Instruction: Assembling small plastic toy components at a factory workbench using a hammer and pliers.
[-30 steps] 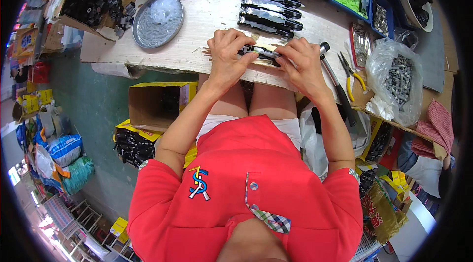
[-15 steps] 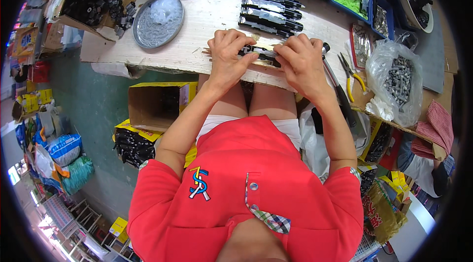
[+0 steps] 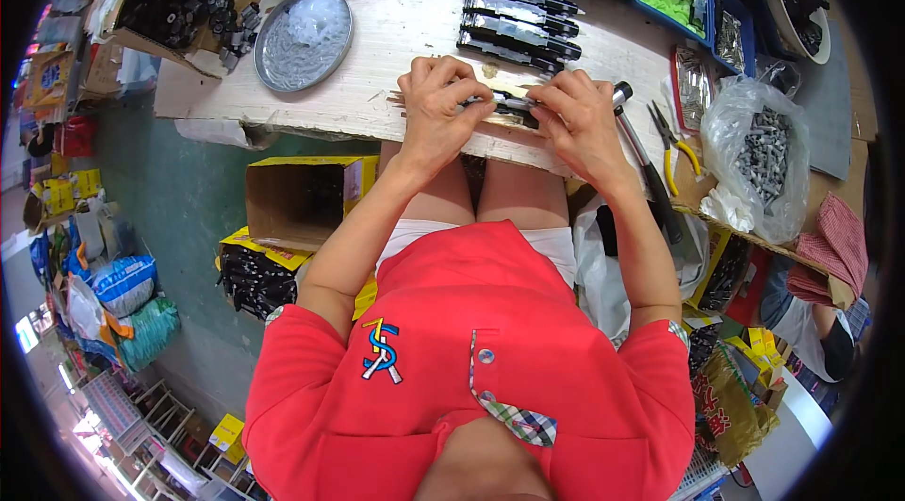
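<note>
Device (image 3: 514,106) perhaps on the table (image 3: 405,11), dish (image 3: 290,88) left, hammer (image 3: 659,195) right, row of devices (image 3: 518,29) behind.

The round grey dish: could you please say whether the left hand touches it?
Apart: the head view shows pale tabletop between the left hand and round grey dish.

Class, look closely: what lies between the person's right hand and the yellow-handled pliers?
In the head view, a hammer lies slantwise between the right hand and the pliers.
</note>
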`<state>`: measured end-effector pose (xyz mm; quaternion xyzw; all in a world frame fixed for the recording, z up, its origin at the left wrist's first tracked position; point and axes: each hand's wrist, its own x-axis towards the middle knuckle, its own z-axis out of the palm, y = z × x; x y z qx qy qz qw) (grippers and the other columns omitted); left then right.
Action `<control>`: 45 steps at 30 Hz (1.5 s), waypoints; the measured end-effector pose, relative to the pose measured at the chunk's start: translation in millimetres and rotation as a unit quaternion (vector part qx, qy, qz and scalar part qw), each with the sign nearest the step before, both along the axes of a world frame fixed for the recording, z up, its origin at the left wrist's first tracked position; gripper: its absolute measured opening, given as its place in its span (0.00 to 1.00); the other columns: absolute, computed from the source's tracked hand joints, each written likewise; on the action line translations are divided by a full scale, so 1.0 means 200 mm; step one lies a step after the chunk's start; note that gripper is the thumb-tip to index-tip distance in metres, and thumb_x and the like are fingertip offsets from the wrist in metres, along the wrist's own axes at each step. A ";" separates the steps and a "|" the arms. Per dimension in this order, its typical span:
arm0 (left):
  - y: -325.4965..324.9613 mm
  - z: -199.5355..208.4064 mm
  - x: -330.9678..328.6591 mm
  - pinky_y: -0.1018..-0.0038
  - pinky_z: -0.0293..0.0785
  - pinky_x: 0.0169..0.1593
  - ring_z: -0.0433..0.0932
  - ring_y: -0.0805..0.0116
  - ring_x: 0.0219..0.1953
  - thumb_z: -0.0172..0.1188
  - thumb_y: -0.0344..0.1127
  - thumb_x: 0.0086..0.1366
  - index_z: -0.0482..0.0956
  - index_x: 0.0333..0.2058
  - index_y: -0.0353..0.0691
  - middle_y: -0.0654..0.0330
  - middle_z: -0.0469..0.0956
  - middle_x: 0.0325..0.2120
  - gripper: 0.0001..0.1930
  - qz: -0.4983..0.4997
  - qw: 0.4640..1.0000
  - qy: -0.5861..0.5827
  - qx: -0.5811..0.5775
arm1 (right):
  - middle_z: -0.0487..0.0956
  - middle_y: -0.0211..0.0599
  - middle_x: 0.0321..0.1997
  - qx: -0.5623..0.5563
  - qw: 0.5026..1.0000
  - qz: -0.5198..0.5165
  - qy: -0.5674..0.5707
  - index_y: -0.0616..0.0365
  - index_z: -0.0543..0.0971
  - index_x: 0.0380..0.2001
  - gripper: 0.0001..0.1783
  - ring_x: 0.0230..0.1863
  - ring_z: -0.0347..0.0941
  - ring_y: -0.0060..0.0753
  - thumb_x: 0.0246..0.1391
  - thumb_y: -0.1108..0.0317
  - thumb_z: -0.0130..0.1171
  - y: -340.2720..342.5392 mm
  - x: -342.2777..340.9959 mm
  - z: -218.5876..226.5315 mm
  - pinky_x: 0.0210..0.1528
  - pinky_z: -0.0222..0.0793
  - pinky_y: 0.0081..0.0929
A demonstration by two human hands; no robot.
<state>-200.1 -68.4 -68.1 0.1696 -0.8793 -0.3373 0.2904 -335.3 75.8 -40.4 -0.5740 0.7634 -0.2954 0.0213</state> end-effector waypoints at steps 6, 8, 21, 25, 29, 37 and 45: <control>-0.01 -0.01 0.00 0.69 0.51 0.41 0.64 0.70 0.39 0.65 0.32 0.41 0.78 0.17 0.47 0.72 0.71 0.27 0.04 -0.006 1.000 -0.006 -0.015 | 0.70 0.25 0.29 -0.019 0.995 0.029 0.096 0.51 0.76 0.30 0.11 0.35 0.65 0.29 0.38 0.73 0.58 0.03 0.00 -0.01 0.37 0.51 0.32; -0.01 -0.01 0.00 0.69 0.51 0.41 0.64 0.69 0.39 0.65 0.32 0.40 0.78 0.17 0.47 0.72 0.71 0.27 0.04 -0.012 1.000 -0.009 -0.019 | 0.70 0.24 0.29 -0.043 0.981 0.063 0.177 0.50 0.75 0.29 0.11 0.35 0.66 0.28 0.36 0.72 0.56 0.05 0.00 -0.02 0.39 0.53 0.32; -0.04 -0.01 -0.03 0.66 0.54 0.39 0.65 0.65 0.37 0.65 0.34 0.40 0.79 0.19 0.47 0.68 0.71 0.28 0.04 -0.030 0.998 -0.020 -0.056 | 0.71 0.28 0.30 -0.014 0.989 0.147 -0.006 0.50 0.76 0.26 0.09 0.36 0.66 0.32 0.34 0.71 0.57 0.03 -0.12 -0.04 0.39 0.56 0.32; -0.03 0.00 0.00 0.67 0.52 0.41 0.64 0.66 0.37 0.65 0.33 0.42 0.78 0.21 0.47 0.68 0.70 0.29 0.05 -0.025 0.997 -0.034 -0.063 | 0.73 0.32 0.34 -0.020 0.988 0.133 -0.079 0.56 0.76 0.31 0.14 0.39 0.69 0.34 0.35 0.76 0.58 0.03 -0.13 -0.04 0.43 0.57 0.32; -0.01 0.02 0.00 0.68 0.52 0.42 0.64 0.66 0.38 0.65 0.32 0.43 0.78 0.22 0.48 0.68 0.69 0.29 0.05 -0.038 0.997 -0.027 -0.061 | 0.76 0.40 0.27 -0.135 0.981 -0.083 0.109 0.60 0.78 0.25 0.05 0.27 0.72 0.40 0.41 0.75 0.56 0.07 -0.51 0.07 0.30 0.68 0.29; -0.01 0.01 0.02 0.68 0.51 0.43 0.63 0.66 0.39 0.64 0.33 0.45 0.79 0.23 0.49 0.67 0.70 0.30 0.05 -0.043 0.997 -0.035 -0.049 | 0.69 0.34 0.41 0.189 0.878 -0.227 0.376 0.45 0.80 0.31 0.11 0.49 0.62 0.35 0.44 0.70 0.51 0.13 -1.13 0.14 0.41 0.58 0.39; -0.02 0.00 0.00 0.67 0.52 0.41 0.64 0.65 0.39 0.63 0.34 0.45 0.78 0.23 0.49 0.67 0.70 0.30 0.04 -0.037 0.997 -0.008 -0.069 | 0.67 0.29 0.54 0.192 0.871 -0.082 0.444 0.48 0.75 0.42 0.21 0.53 0.61 0.30 0.40 0.75 0.50 0.14 -1.23 0.26 0.47 0.55 0.32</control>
